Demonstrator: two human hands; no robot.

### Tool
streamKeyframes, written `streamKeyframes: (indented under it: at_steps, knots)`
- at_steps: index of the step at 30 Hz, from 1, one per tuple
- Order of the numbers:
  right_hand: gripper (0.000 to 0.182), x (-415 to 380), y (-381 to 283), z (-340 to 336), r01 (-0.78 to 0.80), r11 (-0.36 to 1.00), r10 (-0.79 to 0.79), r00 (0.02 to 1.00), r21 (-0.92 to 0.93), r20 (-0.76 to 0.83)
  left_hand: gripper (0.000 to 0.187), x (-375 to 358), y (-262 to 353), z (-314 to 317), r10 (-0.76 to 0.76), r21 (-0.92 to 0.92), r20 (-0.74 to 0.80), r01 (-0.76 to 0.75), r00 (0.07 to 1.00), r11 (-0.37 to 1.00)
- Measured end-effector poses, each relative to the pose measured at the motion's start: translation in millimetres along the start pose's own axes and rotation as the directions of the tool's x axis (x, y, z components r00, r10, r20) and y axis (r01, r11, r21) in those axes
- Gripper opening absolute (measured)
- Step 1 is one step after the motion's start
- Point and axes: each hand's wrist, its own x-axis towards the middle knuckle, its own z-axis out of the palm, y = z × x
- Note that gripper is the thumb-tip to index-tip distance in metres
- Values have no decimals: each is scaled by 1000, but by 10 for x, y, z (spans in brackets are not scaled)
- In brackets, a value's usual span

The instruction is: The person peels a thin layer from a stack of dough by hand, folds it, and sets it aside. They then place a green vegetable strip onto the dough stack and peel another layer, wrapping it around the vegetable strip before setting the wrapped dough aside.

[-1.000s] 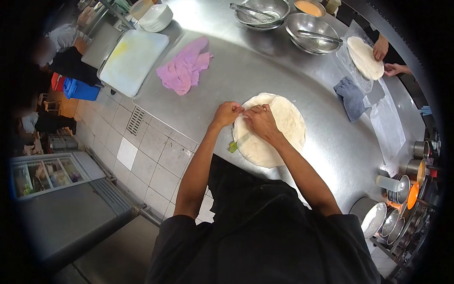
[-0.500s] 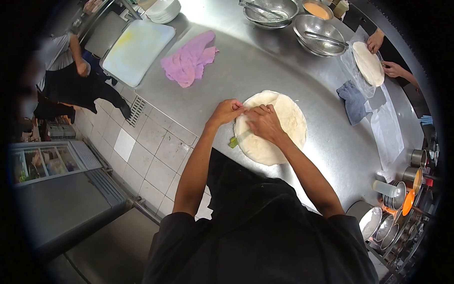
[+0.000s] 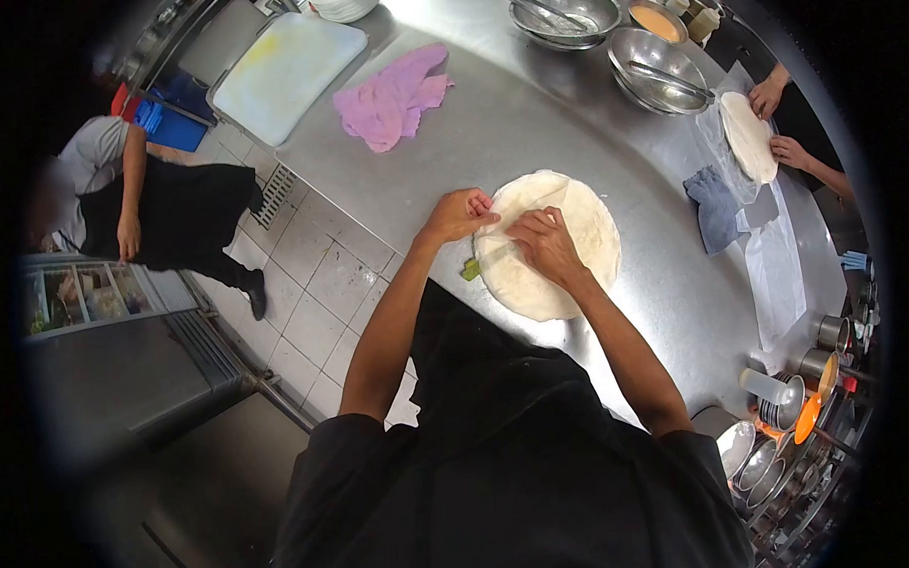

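Steel covers the whole bench [image 3: 529, 111], which curves away under bright kitchen light, with a tiled floor [image 3: 320, 289] dropping off on its left. Near the bench's near edge lies a round flat sheet of dough [image 3: 583, 249], pale and thin, its far-left rim folded over on itself. The left hand [image 3: 459, 214] sits at that left rim with its fingers curled closed, pinching the edge of the dough. The right hand [image 3: 545, 243] rests on top of the dough just beside it, fingers bent and pressing down on the sheet (whether it grips a fold or only pushes, I cannot tell). A small green scrap [image 3: 469, 269] pokes out from under the dough's left edge.

Farther off, a pink cloth [image 3: 393, 96] lies crumpled on the bench, and beyond it to the left a white cutting board [image 3: 285, 75]. Two steel bowls [image 3: 657, 69] stand at the far side, each with a utensil in it. A grey cloth [image 3: 714, 207] lies to the right of the dough. At the far right another person's hands [image 3: 784, 122] work a second dough sheet [image 3: 748, 136]. On the floor at left stands a person in a dark apron [image 3: 172, 209].
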Motion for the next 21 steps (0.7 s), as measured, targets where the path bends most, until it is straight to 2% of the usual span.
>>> streamKeyframes:
  at_steps: [3, 4, 6, 8, 12, 15, 17, 18, 20, 21]
  knots:
    - [14, 210, -168, 20, -35, 997, 41, 996, 73, -85, 39, -6, -46, -77, 52, -16, 78, -51, 996, 999]
    - [16, 225, -164, 77, -30, 996, 34, 998, 81, -48, 42, -24, -60, -90, 99, -49, 115, -94, 988, 994]
    - [17, 192, -144, 139, -23, 996, 24, 1000, 90, -10, 42, -44, -72, -85, 93, -71, 109, -86, 990, 994]
    - [17, 105, -72, 129, 8, 999, -12, 995, 46, 95, 43, -36, -83, -85, 89, -92, 99, -80, 991, 992]
    - [16, -151, 32, 38, 87, 993, -91, 995, 82, 41, 40, -58, -38, -70, 80, -102, 78, -72, 994, 992]
    - [15, -208, 41, -52, 90, 994, -95, 993, 62, 68, 39, -79, 20, -89, 67, -91, 62, -61, 996, 994]
    - [19, -157, 5, -97, 68, 997, -73, 985, 35, 156, 38, -81, 15, -77, 66, -91, 63, -60, 996, 994]
    - [19, -107, -40, -83, 68, 997, -72, 985, 32, 155, 40, -79, 17, -80, 65, -93, 60, -59, 996, 994]
    - [22, 44, -210, -15, 34, 998, -34, 999, 48, 8, 42, -70, -26, -78, 63, -95, 54, -58, 997, 994]
    - [22, 84, -252, 5, 36, 998, -37, 999, 49, 8, 44, -65, -57, -81, 89, -100, 77, -81, 993, 992]
